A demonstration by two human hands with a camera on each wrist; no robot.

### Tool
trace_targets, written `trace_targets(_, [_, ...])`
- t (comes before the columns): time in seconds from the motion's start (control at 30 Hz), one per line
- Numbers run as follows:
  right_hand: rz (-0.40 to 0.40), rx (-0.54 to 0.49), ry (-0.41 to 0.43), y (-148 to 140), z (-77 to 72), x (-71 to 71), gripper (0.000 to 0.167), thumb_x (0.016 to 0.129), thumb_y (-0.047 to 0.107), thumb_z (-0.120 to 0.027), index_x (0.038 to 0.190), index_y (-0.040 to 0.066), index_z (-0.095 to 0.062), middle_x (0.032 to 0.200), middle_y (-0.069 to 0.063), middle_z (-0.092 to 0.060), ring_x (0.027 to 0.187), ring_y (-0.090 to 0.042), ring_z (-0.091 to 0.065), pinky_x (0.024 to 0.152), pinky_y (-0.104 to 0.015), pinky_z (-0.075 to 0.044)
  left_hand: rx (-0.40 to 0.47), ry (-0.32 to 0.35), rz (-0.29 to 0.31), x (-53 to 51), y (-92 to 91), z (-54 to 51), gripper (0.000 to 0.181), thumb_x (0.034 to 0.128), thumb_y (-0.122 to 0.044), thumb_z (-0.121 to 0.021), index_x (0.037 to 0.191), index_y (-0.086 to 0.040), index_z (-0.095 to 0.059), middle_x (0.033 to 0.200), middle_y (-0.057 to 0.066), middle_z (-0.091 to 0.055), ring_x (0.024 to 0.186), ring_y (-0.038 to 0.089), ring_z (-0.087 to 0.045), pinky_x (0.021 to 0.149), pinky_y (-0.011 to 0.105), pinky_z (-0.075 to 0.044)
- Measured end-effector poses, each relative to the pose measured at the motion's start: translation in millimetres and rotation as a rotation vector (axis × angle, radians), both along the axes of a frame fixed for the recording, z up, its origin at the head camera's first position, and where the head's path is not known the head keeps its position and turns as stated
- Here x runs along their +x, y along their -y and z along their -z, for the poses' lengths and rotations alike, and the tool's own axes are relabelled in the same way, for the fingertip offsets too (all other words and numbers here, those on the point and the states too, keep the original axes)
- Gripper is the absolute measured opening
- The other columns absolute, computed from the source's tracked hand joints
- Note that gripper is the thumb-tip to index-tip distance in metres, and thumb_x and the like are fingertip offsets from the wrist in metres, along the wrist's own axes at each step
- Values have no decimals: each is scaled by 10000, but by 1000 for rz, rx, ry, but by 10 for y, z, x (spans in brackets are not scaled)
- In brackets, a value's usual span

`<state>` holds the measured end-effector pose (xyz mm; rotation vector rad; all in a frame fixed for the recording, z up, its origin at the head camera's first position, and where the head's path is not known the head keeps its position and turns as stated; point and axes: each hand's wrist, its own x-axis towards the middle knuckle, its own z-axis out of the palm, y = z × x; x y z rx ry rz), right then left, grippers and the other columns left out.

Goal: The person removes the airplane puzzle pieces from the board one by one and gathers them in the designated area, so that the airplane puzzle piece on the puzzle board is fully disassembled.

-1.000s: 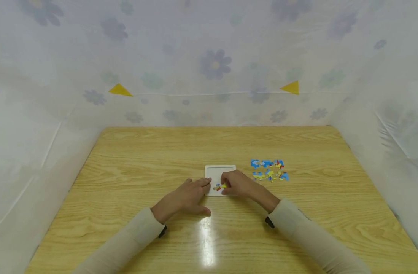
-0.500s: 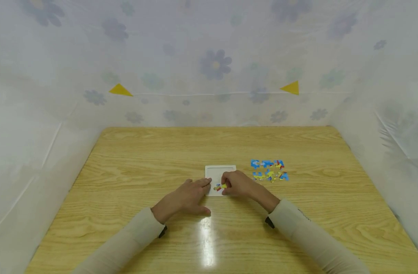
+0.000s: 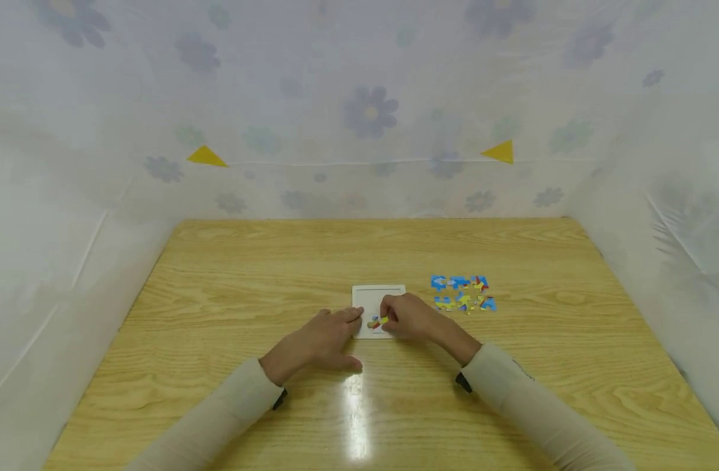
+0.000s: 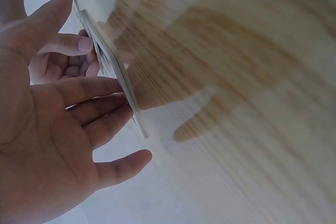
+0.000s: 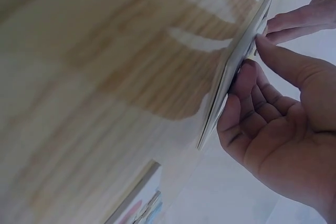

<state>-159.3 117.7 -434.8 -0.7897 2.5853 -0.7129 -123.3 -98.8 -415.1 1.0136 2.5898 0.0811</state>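
Note:
A square white puzzle tray (image 3: 368,297) lies flat on the table in the head view. My left hand (image 3: 320,340) has its fingers stretched out, fingertips resting on the tray's left edge; the left wrist view shows its thumb held apart. Over the tray's lower right part, my right hand (image 3: 415,317) curls its thumb and fingers round a small puzzle piece with yellow on it (image 3: 385,320). Red and blue bits (image 3: 373,323) show just left of those fingertips, inside the tray. In the right wrist view the right thumb and fingers (image 5: 244,80) mostly hide the piece.
Several loose jigsaw pieces (image 3: 462,282), blue, yellow and red, lie in two rows on the table to the right of the tray. The wood-grain table (image 3: 247,261) ends at a white flowered curtain (image 3: 312,118) behind and at both sides.
Almost nothing differs. The right fingers have shifted very slightly at the yellow piece over the tray; the left hand stays in place.

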Motion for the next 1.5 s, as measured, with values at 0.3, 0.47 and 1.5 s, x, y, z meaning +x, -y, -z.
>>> trace_targets(0.3, [28, 41, 0, 35, -40, -7, 135, 858, 126, -693, 917, 67, -586, 706, 6, -543, 607, -89, -449, 576, -219, -371, 1, -2, -1, 3, 2, -1, 876, 801, -587, -651, 1431, -31, -403, 1543, 81, -323, 1420, 207, -322, 1045, 485, -362])
trace_targets(0.47, [52, 49, 10, 52, -50, -14, 119, 855, 106, -691, 894, 82, -581, 733, 6, -548, 640, -101, -454, 599, -232, -373, 1, -3, -4, 1, -1, -4, 874, 800, -587, -651, 1430, -33, -407, 1541, 82, -326, 1421, 203, -321, 1042, 481, -364])
trace_targets(1.5, [-32, -144, 37, -107, -122, -33, 58, 913, 35, -591, 894, 67, -636, 830, -31, -665, 735, -67, -582, 654, -202, -471, -1, -11, -1, 1, 0, 38, 890, 799, -606, -640, 1435, -32, -398, 1544, 84, -319, 1419, 216, -322, 1043, 497, -362])
